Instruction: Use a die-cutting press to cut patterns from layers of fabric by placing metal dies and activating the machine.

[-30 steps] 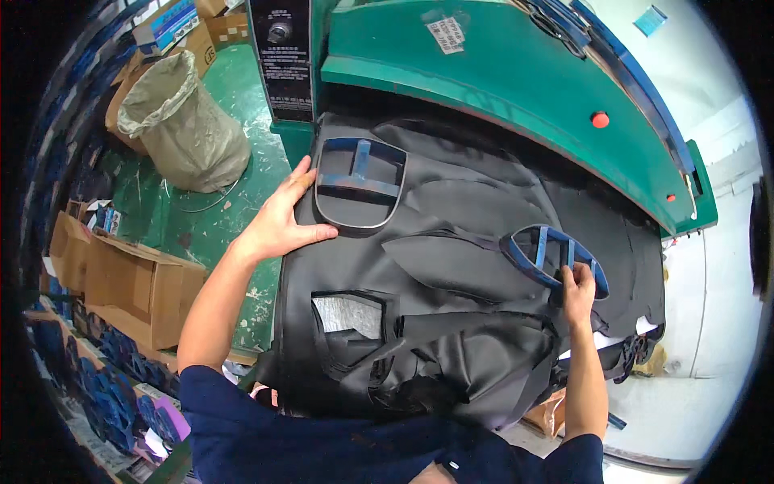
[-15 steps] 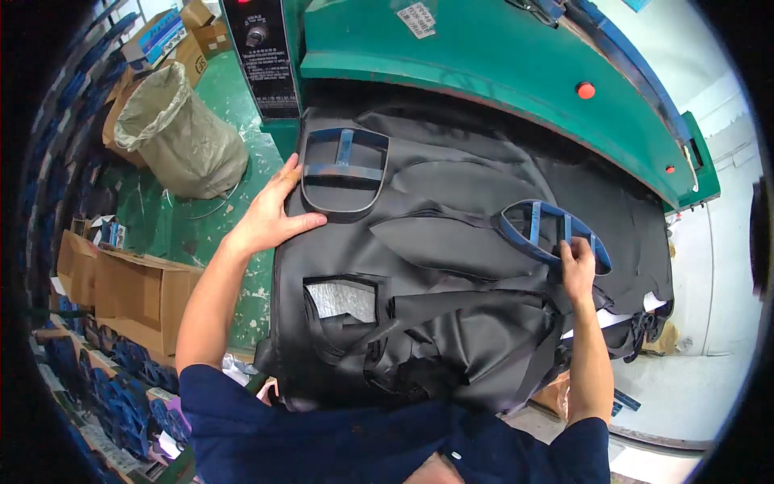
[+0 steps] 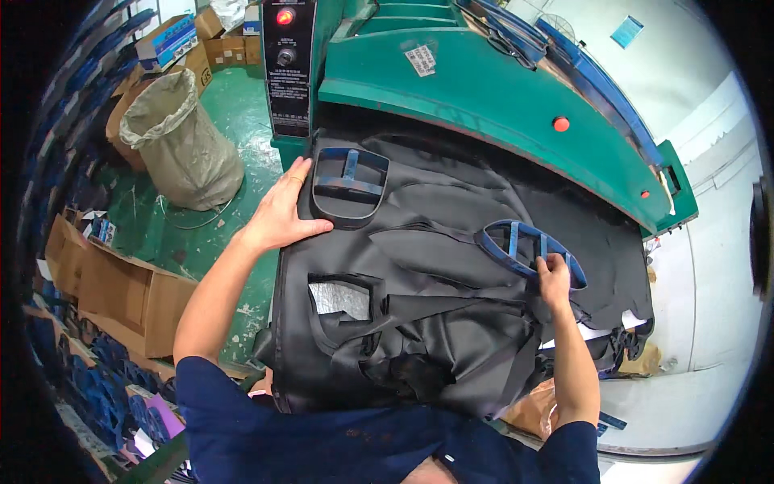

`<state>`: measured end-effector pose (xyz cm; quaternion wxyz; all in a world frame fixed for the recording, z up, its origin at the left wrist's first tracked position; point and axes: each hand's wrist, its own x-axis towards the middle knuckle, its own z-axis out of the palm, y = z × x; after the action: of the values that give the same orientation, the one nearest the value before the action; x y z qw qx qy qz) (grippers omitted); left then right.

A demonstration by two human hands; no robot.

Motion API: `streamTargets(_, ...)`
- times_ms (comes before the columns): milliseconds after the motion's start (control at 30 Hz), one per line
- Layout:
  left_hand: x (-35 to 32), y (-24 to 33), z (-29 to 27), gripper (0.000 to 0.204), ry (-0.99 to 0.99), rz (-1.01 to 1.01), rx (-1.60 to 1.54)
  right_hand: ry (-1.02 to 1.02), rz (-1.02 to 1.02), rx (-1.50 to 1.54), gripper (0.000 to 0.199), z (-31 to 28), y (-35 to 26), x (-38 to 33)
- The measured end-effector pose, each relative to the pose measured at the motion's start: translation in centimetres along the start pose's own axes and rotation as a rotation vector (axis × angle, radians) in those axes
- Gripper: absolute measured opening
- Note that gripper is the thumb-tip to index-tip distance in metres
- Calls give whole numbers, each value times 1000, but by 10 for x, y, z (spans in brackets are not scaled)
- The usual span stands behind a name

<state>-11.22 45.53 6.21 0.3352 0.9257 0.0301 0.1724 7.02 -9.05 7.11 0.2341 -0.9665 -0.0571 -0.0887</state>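
A wide black leather-like sheet with cut openings and wrinkles lies in front of me. Near its left edge rests a rounded metal cutting die with blue crossbars. My left hand touches the die's left side, fingers stretched and thumb apart below it. Toward the right lies a longer, pointed-oval blue cutting die. My right hand pinches one of its crossbars, partly covering the near rim. Through a squared opening in the black material shows a silvery surface.
A green press with a red button spans the far side; its black control panel stands at left. On the green floor are a cloth sack and an open cardboard box. Crumpled black material lies nearest me.
The whole view has shifted, bringing more of the press and its lit red lamp into sight. Both hands stay on the same dies, with no clear movement over the sheet.
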Motion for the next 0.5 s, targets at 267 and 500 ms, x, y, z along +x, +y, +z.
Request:
streamTargets(267,1,0,8,78,30,136,109,-38,23,-12,29,0,-10,3)
streamTargets(500,2,1,7,76,25,135,119,-40,48,50,36,-2,-2,10)
